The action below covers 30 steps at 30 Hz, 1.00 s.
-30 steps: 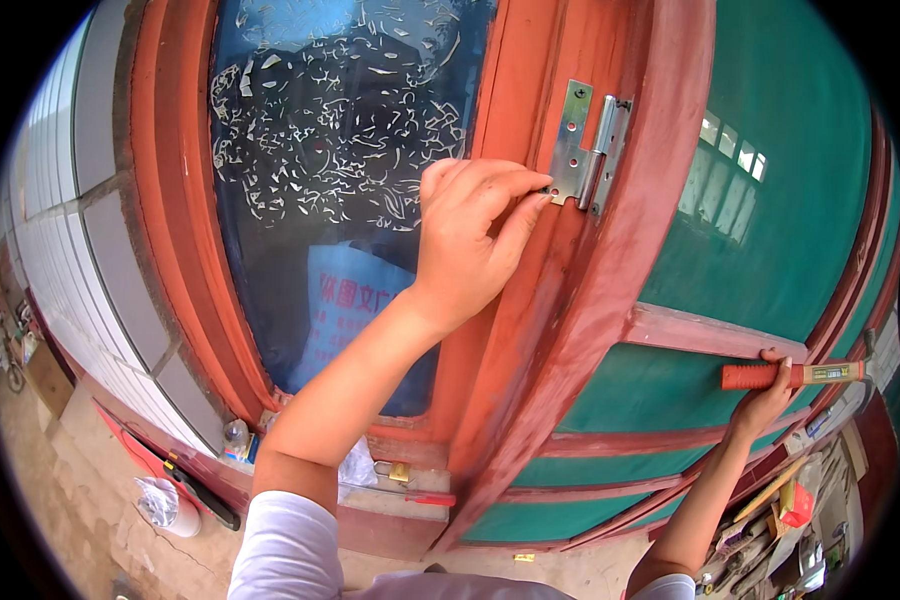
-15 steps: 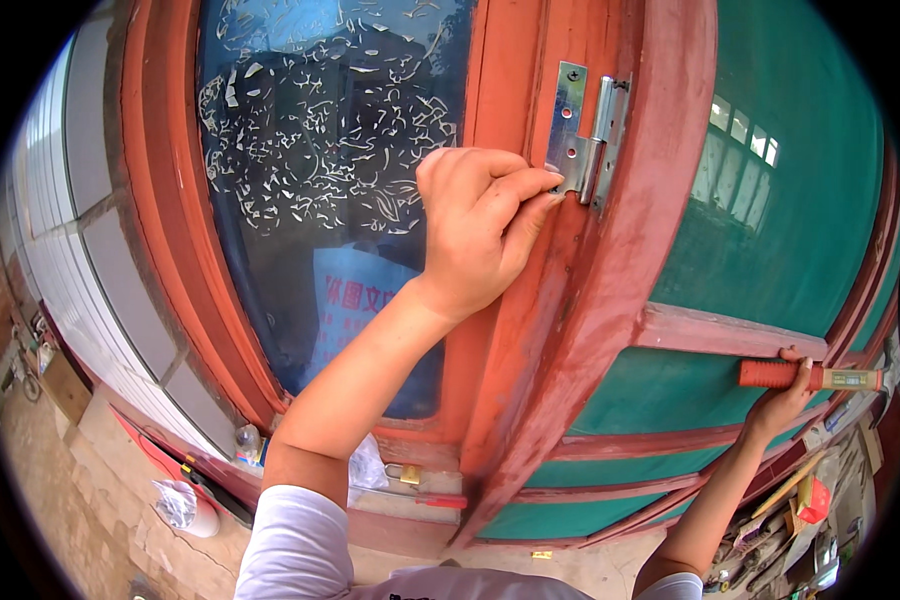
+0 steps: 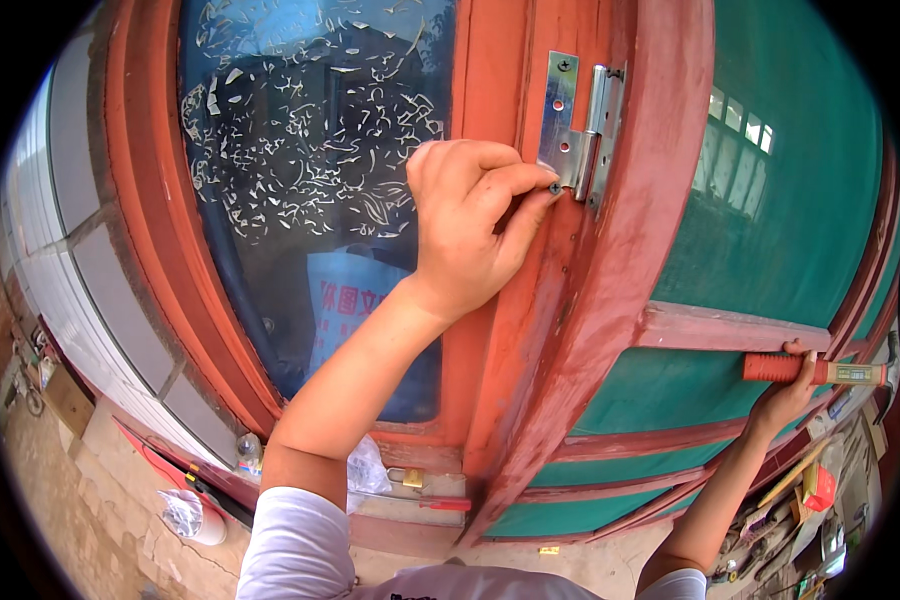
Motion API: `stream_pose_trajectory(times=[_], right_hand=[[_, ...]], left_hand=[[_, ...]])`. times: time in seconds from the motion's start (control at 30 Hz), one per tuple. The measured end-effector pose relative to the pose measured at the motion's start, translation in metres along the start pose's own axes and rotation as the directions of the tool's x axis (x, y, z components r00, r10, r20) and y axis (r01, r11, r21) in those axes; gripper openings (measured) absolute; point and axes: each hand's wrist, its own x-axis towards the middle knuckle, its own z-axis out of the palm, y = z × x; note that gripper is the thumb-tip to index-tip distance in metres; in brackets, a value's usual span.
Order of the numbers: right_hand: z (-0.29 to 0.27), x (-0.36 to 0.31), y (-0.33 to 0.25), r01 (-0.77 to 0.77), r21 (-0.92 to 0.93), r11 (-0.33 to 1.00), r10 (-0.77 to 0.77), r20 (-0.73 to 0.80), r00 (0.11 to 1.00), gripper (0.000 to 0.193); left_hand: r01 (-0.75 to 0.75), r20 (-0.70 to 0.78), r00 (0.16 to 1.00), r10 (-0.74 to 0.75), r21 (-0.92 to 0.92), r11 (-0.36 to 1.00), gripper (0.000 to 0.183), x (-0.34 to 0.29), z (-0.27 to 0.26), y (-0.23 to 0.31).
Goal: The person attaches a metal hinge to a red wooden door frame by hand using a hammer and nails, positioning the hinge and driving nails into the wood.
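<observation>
My left hand (image 3: 472, 222) pinches a small dark screw (image 3: 555, 188) between thumb and fingertips. The screw's cross-slotted head faces me, at the bottom of the metal hinge's (image 3: 556, 128) left leaf; the hole beneath it is hidden. That leaf lies on the orange door frame (image 3: 498, 80). One screw sits in the hinge's top hole, and two holes below it show bare. At the lower right my right hand (image 3: 782, 402) is closed round a hammer (image 3: 830, 373) with an orange-and-tan handle, near the green-panelled door (image 3: 780, 240). Its metal head points right.
A dark window pane (image 3: 270, 290) covered in pale flakes stands left of the frame. On the ledge below are a brass padlock (image 3: 412, 477), a red-handled tool (image 3: 440, 503) and a plastic bag (image 3: 367, 468). A white bucket (image 3: 208, 526) and scattered lumber (image 3: 770, 545) lie lower down.
The view has shifted slightly, so the hinge sits a little further left and higher. The screw's head now shows at my left fingertips. Both hands keep their holds.
</observation>
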Motion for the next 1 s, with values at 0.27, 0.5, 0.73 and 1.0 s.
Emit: stream_pose_trajectory(times=[0.27, 0.5, 0.73, 1.0], right_hand=[[0.002, -0.001, 0.0, -0.001, -0.033, 0.999, -0.001, -0.035, 0.999, 0.026], [0.001, -0.001, -0.004, -0.018, -0.024, 1.0, 0.017, -0.037, 0.999, 0.024], [-0.004, 0.0, -0.011, -0.061, -0.101, 0.993, 0.063, 0.024, 0.998, 0.029], [-0.009, 0.005, -0.019, -0.085, -0.174, 0.981, 0.096, 0.057, 0.994, 0.031]], left_hand=[[0.142, -0.026, 0.989, -0.144, -0.051, 0.989, 0.021, -0.007, 0.001, 0.007], [0.187, -0.055, 0.98, -0.19, -0.056, 0.981, 0.021, -0.012, 0.002, 0.009], [0.226, -0.064, 0.97, -0.233, -0.101, 0.969, 0.02, -0.013, 0.005, 0.008], [0.155, -0.053, 0.986, -0.16, -0.101, 0.983, 0.022, -0.013, 0.005, 0.005]])
